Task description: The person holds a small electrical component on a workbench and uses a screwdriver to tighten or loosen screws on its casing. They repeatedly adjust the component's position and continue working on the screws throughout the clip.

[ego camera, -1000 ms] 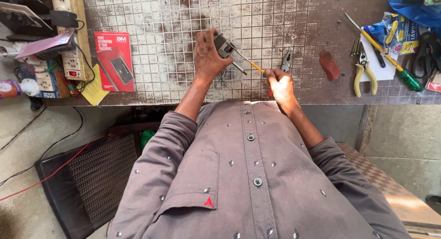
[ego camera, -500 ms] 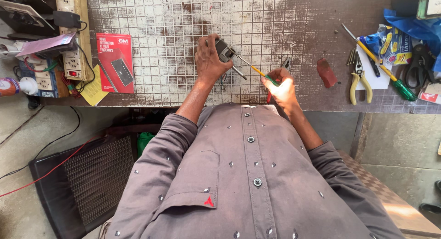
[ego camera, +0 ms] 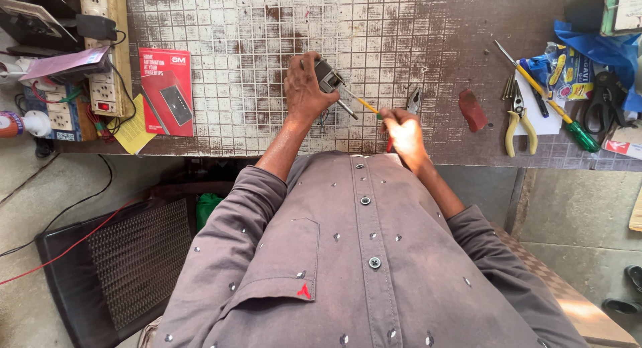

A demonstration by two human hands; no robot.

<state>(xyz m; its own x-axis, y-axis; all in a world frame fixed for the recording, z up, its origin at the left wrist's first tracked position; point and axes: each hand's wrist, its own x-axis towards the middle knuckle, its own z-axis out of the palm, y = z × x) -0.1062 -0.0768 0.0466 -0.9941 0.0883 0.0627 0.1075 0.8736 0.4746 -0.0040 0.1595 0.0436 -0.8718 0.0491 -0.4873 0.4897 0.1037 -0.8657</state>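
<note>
Two hands at work over the tiled desk (ego camera: 221,67). Left hand (ego camera: 304,87) clamped around a small grey device (ego camera: 326,75), held just above the desk. Right hand (ego camera: 401,131) closed on a screwdriver (ego camera: 361,104), yellow shaft, tip meeting the device's underside. Step in hand looks like driving or loosening a screw. Next move, by my judgement, calls for a steady grip and the tip kept seated. Small pliers (ego camera: 413,100) lie just beside the right hand.
</note>
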